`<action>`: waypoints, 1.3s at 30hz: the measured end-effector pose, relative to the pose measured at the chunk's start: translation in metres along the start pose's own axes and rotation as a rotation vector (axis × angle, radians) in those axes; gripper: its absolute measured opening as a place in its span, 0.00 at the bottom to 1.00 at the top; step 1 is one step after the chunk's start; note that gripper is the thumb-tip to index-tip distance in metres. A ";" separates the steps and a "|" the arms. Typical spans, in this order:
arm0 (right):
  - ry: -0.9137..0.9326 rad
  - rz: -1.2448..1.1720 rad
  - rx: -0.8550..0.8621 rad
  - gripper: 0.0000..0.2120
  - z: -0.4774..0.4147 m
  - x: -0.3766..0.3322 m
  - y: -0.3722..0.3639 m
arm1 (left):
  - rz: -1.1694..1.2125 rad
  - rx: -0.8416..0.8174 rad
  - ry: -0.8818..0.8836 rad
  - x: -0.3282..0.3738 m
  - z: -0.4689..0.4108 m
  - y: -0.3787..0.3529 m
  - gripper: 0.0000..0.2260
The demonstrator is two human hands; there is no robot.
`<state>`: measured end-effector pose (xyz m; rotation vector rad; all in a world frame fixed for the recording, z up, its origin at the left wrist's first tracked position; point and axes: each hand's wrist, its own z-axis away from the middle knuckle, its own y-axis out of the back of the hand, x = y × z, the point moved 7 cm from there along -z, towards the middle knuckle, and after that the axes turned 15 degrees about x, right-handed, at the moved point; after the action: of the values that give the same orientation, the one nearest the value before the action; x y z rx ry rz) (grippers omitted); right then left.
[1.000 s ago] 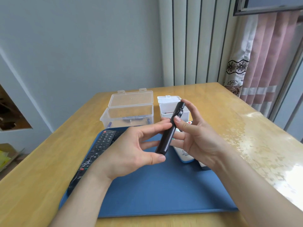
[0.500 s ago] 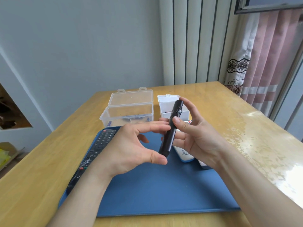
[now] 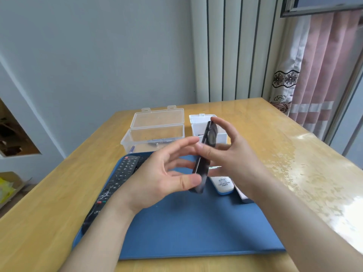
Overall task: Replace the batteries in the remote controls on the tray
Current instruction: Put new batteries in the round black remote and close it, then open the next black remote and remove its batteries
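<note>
A slim black remote (image 3: pixel 202 169) is held tilted, nearly upright, above the blue tray (image 3: pixel 196 228). My right hand (image 3: pixel 231 160) grips its upper half, thumb on the near side and fingers curled behind the top. My left hand (image 3: pixel 157 179) is beside the lower half. Its thumb touches the remote's bottom end and its fingers are spread and fairly straight. A long black remote (image 3: pixel 117 179) lies along the tray's left side. A white remote (image 3: pixel 223 184) lies on the tray behind my right hand, with another light remote (image 3: pixel 242 195) partly hidden beside it.
Behind the tray stand an open clear plastic box (image 3: pixel 155 134) with a few small items and an open white box (image 3: pixel 198 124). The wooden table (image 3: pixel 294 154) has a glossy cover on its right side. A wall and curtains lie beyond.
My left hand's fingers have loosened from around the slim remote and spread out. The remote has stood up steeper and turned, so its round pad near the top now shows.
</note>
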<state>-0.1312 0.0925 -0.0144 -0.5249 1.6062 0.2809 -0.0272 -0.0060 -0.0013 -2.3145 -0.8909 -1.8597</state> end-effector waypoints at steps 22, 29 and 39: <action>0.414 1.564 -0.224 0.16 0.007 0.009 -0.005 | -0.750 0.071 0.170 -0.037 -0.004 -0.016 0.12; 0.515 1.584 -0.161 0.14 0.000 0.014 -0.001 | -0.830 0.035 0.126 -0.042 -0.012 -0.034 0.17; 0.561 1.460 -0.307 0.18 0.018 0.029 -0.037 | -1.334 0.297 -0.020 -0.025 -0.005 0.034 0.05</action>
<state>-0.0984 0.0647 -0.0406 0.5146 2.2618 1.5806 -0.0195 -0.0462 -0.0124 -1.5281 -2.8922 -1.6299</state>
